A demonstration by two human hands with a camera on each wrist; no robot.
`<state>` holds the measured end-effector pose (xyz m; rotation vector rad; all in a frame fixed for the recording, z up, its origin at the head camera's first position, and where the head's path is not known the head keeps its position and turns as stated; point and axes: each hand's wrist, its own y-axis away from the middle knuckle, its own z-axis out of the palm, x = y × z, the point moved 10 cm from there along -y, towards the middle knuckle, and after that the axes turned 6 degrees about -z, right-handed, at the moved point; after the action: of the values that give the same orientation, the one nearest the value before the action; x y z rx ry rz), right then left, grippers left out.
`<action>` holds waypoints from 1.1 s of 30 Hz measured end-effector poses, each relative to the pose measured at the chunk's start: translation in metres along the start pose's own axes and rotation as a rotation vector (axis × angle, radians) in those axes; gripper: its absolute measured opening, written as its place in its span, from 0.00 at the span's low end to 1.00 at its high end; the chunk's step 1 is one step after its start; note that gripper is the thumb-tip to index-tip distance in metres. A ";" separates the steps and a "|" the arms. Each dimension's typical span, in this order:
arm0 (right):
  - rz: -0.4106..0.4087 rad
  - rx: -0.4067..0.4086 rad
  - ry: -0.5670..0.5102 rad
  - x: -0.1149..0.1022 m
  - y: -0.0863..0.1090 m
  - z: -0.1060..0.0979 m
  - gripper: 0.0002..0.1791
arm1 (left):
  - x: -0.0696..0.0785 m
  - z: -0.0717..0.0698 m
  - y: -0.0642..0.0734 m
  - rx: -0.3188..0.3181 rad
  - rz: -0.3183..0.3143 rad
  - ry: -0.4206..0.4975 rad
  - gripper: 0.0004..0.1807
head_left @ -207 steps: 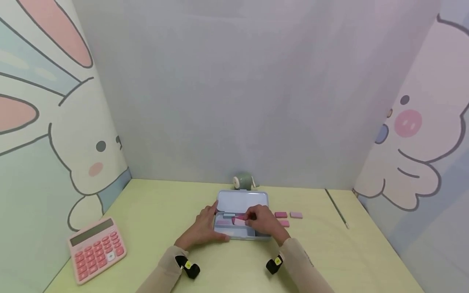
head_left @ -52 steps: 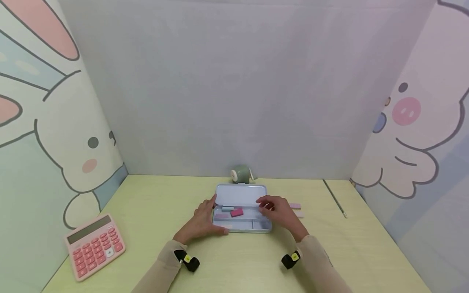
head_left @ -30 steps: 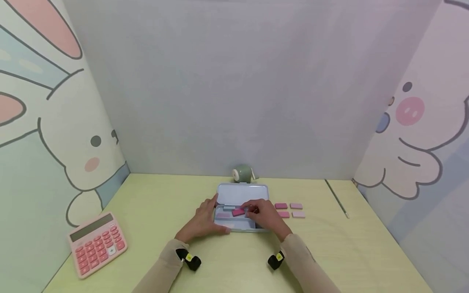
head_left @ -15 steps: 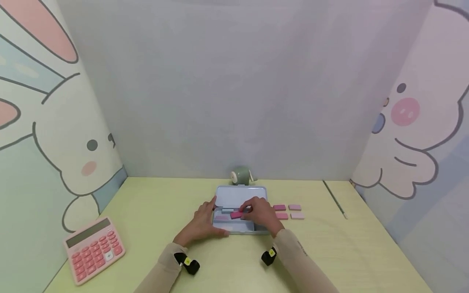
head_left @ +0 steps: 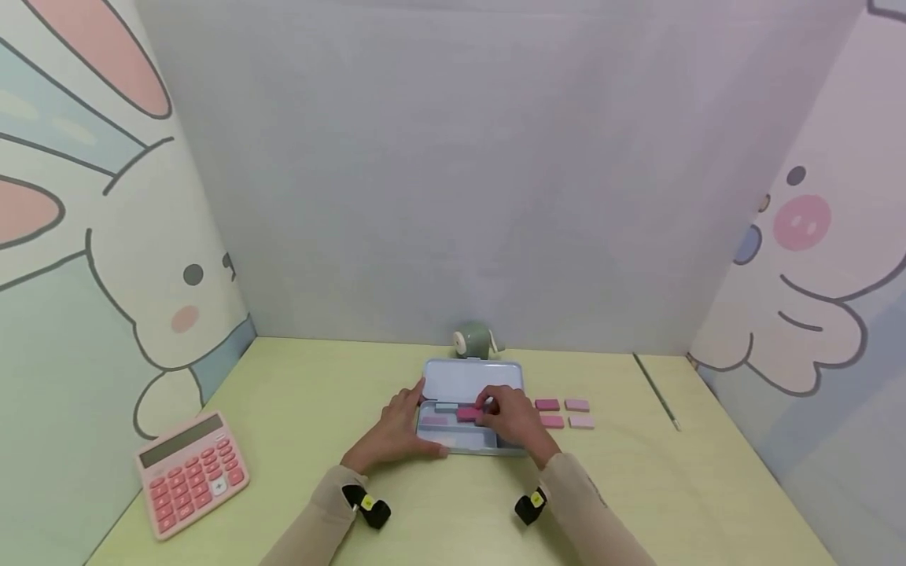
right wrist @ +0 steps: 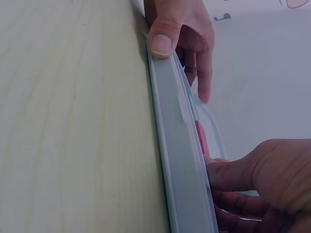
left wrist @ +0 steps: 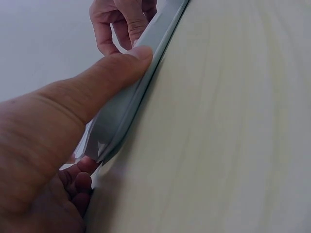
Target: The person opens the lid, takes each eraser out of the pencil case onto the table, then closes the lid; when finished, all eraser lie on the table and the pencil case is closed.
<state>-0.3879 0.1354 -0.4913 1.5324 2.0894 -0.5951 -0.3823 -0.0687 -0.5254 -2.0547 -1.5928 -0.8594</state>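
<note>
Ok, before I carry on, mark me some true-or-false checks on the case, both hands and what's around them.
1. The case is open. True.
2. The calculator lies right of the case. False: the calculator lies left of it.
3. Four blocks lie outside the case, to its right. True.
4. The left hand holds the pencil. False: it grips the case; the pencil lies right of the four blocks.
5. The right hand touches a dark pink block in the case. True.
</note>
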 end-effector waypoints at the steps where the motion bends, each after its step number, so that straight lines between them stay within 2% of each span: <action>1: 0.000 0.011 -0.002 0.000 0.002 -0.002 0.06 | 0.000 0.000 0.000 0.001 0.001 -0.002 0.78; 11: -0.002 0.158 -0.007 0.004 0.015 -0.039 0.07 | 0.000 -0.003 0.000 0.000 0.007 -0.003 0.78; 18: 0.023 0.155 -0.015 0.022 0.026 -0.052 0.08 | 0.003 -0.002 -0.001 -0.005 0.022 -0.010 0.79; 28: 0.000 0.150 -0.009 0.042 0.046 -0.062 0.08 | 0.001 -0.001 -0.001 0.004 0.024 -0.007 0.78; 33: 0.040 0.162 0.021 0.057 0.055 -0.066 0.09 | 0.001 -0.001 -0.001 0.001 0.028 -0.006 0.78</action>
<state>-0.3576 0.2333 -0.4772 1.6718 2.0645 -0.7525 -0.3833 -0.0681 -0.5243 -2.0755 -1.5638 -0.8440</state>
